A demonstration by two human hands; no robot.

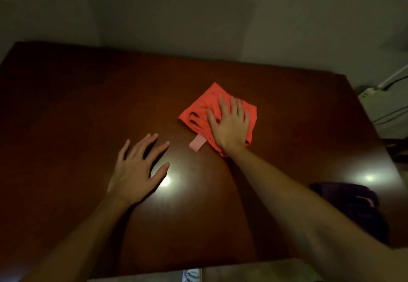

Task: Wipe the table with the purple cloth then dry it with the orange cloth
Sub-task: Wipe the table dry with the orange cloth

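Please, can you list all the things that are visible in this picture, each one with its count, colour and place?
table: one, dark reddish-brown, glossy, fills the middle of the view.
orange cloth: one, orange, folded, on the table right of centre, under the right hand.
tag: one, pale pink, sticks out from the near edge of the orange cloth.
purple cloth: one, dark purple, bunched at the near right side of the table, partly hidden by the right forearm.
wall: one, grey, behind the table.
pale object with cables: one, whitish, right of the table; too dim to identify.
left hand: one, fingers spread, flat over the bare table.
right hand: one, fingers straight, presses on the orange cloth.
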